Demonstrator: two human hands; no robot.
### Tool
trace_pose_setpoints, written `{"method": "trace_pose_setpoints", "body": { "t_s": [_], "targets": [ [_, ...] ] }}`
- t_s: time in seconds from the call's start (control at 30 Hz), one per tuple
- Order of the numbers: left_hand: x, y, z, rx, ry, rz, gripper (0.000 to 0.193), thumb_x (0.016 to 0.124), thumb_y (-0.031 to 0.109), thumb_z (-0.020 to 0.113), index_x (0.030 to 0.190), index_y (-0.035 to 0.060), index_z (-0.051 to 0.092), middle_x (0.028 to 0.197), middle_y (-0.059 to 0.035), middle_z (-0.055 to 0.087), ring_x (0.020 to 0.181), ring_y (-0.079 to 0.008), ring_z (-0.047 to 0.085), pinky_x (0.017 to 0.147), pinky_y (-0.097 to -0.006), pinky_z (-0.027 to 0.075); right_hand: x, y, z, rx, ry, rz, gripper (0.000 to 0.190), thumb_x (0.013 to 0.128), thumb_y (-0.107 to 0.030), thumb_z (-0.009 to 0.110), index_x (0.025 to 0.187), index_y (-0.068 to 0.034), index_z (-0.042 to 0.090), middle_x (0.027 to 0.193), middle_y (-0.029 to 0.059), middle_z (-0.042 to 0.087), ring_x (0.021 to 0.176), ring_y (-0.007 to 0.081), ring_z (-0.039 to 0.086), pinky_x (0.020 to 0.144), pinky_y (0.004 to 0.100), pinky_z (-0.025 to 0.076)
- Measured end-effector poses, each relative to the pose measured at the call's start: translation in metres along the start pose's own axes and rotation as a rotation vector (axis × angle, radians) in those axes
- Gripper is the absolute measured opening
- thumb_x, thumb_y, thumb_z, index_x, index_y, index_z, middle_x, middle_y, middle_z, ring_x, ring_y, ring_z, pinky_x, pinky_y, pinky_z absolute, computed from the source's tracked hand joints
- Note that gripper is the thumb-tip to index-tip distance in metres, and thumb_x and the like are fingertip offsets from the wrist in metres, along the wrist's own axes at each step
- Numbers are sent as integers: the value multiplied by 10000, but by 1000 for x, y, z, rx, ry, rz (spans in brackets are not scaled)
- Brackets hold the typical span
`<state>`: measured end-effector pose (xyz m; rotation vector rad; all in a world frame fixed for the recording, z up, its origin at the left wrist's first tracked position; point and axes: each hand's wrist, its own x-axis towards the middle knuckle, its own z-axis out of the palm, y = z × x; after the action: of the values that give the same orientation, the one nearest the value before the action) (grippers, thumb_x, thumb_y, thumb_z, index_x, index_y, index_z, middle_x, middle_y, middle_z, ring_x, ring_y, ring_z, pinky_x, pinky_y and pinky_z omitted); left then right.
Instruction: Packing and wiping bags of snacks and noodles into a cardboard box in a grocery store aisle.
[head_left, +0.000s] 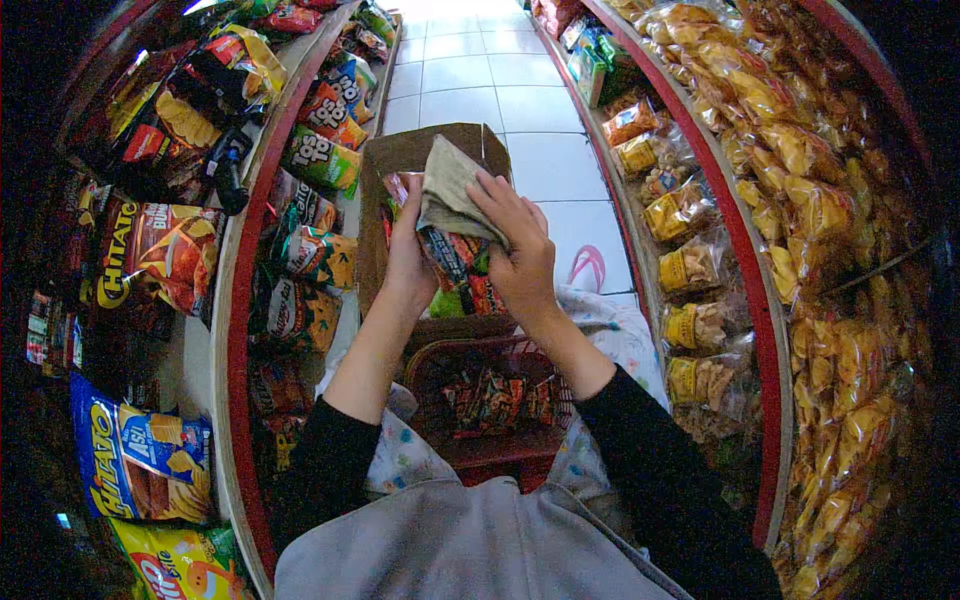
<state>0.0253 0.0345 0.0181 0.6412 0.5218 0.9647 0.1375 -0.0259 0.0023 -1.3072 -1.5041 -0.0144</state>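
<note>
My left hand (411, 259) holds a small shiny snack packet (398, 185), mostly covered by the fingers and the cloth. In my right hand (523, 251) is a folded grey-green cloth (452, 187), pressed toward the packet. Both hands are above an open cardboard box (384, 154) with several colourful packets (456, 255) inside. Nearer my body, a red plastic basket (495, 448) sits between my legs and contains several small orange and dark packets (499, 397).
Snack shelves line both sides of the tiled aisle (457, 71). Tostitos-like chip bags (324, 161) fill the left lower shelf (349, 315). Bagged crackers (686, 266) stand on the right under a red shelf edge (739, 247). A pink-strapped sandal (587, 268) lies beside the box.
</note>
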Motion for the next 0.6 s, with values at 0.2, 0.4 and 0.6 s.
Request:
{"method": "trace_pose_setpoints", "body": {
  "t_s": [0.2,0.4,0.6],
  "targets": [
    [1,-17,-7,281,23,64,458,873,373,501,1172,31,447,1043,-69,541,950,-148,529,839,-293,411,3,13,3,222,58,170,527,717,103,422,1208,-77,489,1292,126,429,1216,266,380,1005,366,261],
    [1,-21,-5,622,53,244,531,906,292,459,1316,6,277,1235,-94,428,1128,-170,410,967,-284,301,-8,4,6,327,-69,244,440,833,22,420,1266,-51,419,1340,134,366,1256,221,316,1036,307,201],
    [4,-22,-9,942,-100,466,602,884,231,499,1360,24,194,1361,-157,296,1265,-221,267,1035,-321,200,-5,10,9,422,-26,240,447,820,-36,463,1262,-91,433,1320,116,399,1242,269,343,1023,326,245]
  ]
}}
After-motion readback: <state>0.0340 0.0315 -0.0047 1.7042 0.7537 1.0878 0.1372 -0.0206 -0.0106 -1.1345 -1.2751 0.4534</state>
